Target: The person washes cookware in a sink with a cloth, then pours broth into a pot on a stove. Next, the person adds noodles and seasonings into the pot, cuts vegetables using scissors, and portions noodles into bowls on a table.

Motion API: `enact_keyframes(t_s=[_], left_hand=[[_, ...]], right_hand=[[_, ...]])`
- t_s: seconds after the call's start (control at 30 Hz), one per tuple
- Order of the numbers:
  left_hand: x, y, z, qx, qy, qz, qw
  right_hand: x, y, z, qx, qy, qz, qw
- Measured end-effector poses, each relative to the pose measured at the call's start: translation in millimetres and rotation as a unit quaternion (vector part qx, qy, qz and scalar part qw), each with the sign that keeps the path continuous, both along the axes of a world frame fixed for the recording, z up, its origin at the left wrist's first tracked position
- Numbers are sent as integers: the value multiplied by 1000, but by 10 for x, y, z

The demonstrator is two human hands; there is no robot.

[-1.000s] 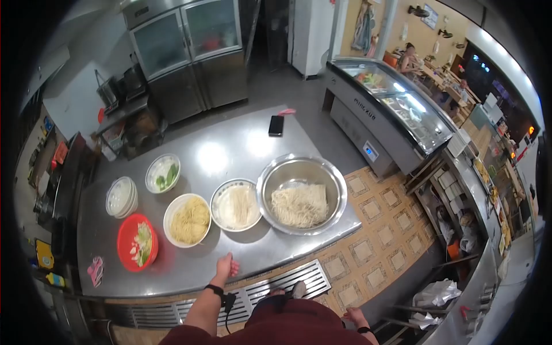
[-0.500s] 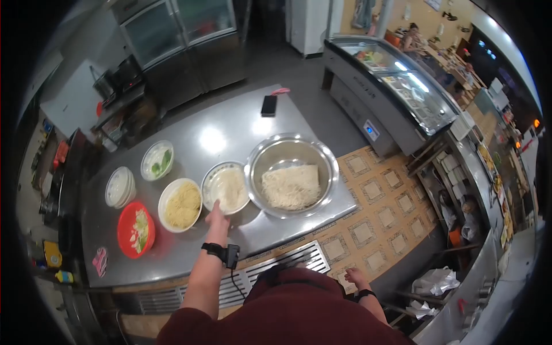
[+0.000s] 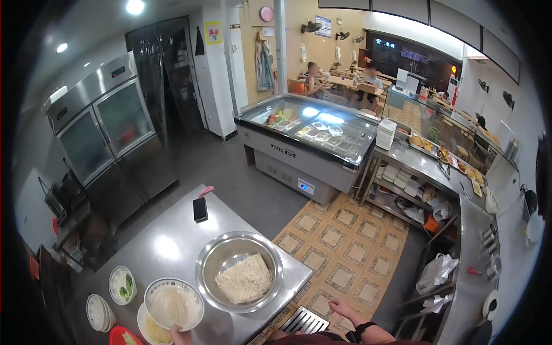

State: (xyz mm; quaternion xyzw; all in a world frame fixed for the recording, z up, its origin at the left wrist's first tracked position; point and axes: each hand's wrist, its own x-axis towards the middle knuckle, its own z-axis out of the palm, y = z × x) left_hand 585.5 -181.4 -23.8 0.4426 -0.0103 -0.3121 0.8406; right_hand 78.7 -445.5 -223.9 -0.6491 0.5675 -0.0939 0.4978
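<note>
My left hand [image 3: 181,336] grips the near rim of a white patterned bowl [image 3: 198,315] with pale, fine noodles in it. The bowl seems lifted and partly covers a white bowl of yellow noodles [image 3: 155,332]. Just to the right, a large steel basin [image 3: 210,253] holds a block of pale noodles [image 3: 245,279]. My right hand [image 3: 343,309] hangs beside the table above the floor, fingers loosely apart, with nothing visible in it.
Left on the steel table [image 3: 172,224] are a bowl with green leaves [image 3: 122,284], stacked white bowls [image 3: 99,313] and a red bowl [image 3: 118,335] cut off by the frame. A phone [image 3: 200,210] lies farther back. Beyond stand a display freezer [image 3: 287,155] and a fridge [image 3: 115,126].
The view has swung up and right. My left hand, earlier at the pale noodle bowl's rim, now holds that bowl tilted and closer over the yellow noodles. My right hand still hangs free.
</note>
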Motion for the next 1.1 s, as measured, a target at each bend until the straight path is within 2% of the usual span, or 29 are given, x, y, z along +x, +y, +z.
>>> enact_keyframes(t_s=[0.07, 0.1, 0.13, 0.2, 0.27, 0.3, 0.37, 0.43, 0.47, 0.5, 0.53, 0.57, 0.6, 0.63, 0.7, 0.73, 0.8, 0.83, 0.87, 0.93, 0.97, 1.0, 1.07, 1.1], left_hand=[[-227, -15, 570, 66, -7, 3, 998], [-290, -34, 764, 100, -9, 5, 995], [-278, -40, 872, 142, 43, 9, 989], [-259, -172, 889, 76, 85, 12, 993], [-229, -366, 808, 47, 105, -15, 993], [-261, -513, 756, 59, 75, -46, 994], [-363, -860, 710, 61, -11, -90, 994], [-502, -1193, 671, 46, -113, -113, 986], [-559, -1310, 641, 36, -162, -120, 979], [-587, -1386, 609, 76, -248, -114, 959], [-591, -1441, 585, 118, -334, -106, 929], [-596, -1474, 572, 161, -416, -99, 889], [-614, -1509, 603, 151, -404, -100, 896], [-589, -1551, 678, 175, -466, -88, 863], [-574, -1567, 827, 244, -571, -70, 781], [-535, -1594, 859, 255, -566, -67, 781], [-341, -1666, 717, 277, -580, -24, 766], [-271, -1678, 734, 282, -557, -10, 781], [-144, -1623, 728, 275, -567, -15, 776], [143, -1569, 677, 128, -381, -58, 914], [136, -1528, 898, 78, -232, -92, 965], [172, -1482, 952, 40, -146, -113, 982], [111, -1467, 995, 14, -135, -101, 986], [62, -1509, 1003, -4, -130, -99, 987]], right_hand=[[414, -194, 551, -75, -29, -7, 997], [704, -213, 1267, -94, -58, -11, 994], [1034, -193, 1934, -111, -87, -14, 990], [1599, -226, 2293, -152, -269, 10, 951], [2170, -137, 2871, -150, -319, 146, 924], [2479, -115, 2874, -114, -317, 245, 909], [3124, 92, 2937, -351, -242, 342, 838], [3532, 314, 2946, -480, -209, 312, 793], [3658, 351, 2873, -363, -272, 290, 843], [3771, 360, 2767, -239, -330, 263, 874], [3855, 355, 2650, -109, -383, 230, 888], [3863, 345, 2494, -231, -293, 258, 891], [3807, 321, 2310, -344, -197, 278, 875], [3739, 276, 2128, -445, -96, 292, 841], [3648, 72, 1778, -471, -95, 370, 795], [3646, 11, 1709, -456, 22, 419, 785], [3546, -140, 1550, -435, 206, 499, 721], [3372, -199, 1921, -397, 142, 511, 749], [3405, -231, 2233, -272, 283, 565, 725], [3251, -338, 2145, -371, 157, 535, 743], [3346, -366, 2253, -307, 119, 533, 779], [3411, -385, 2454, -248, 87, 521, 812], [3532, -261, 2685, -218, -120, 415, 875], [3623, -155, 2832, -278, -192, 405, 850]])
